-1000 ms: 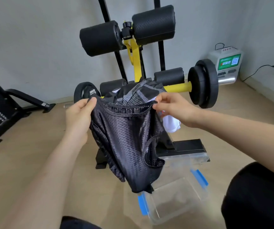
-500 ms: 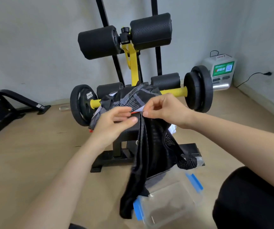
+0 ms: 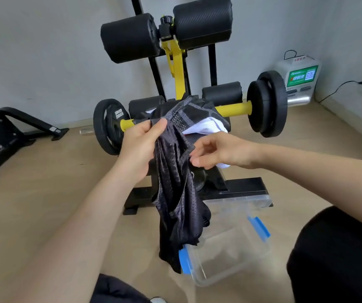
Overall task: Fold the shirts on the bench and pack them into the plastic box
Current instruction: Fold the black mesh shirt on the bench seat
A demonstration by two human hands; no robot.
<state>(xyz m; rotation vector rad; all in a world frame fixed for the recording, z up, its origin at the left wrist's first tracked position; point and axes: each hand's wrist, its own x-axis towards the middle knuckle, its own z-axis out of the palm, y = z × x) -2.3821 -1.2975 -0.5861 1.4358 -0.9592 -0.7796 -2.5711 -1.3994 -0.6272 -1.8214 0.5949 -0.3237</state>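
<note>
Your left hand [image 3: 140, 147] clamps the black mesh shirt [image 3: 175, 193] high so it hangs straight. Your right hand [image 3: 221, 152] curls its fingers at the edge; pinch unclear.

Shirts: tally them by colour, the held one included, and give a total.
Black mesh shirt, gripped by the left hand: 1
Black-and-grey patterned shirt, lying on the bench: 1
White shirt, on the bench and partly covered: 1
Total: 3
</note>
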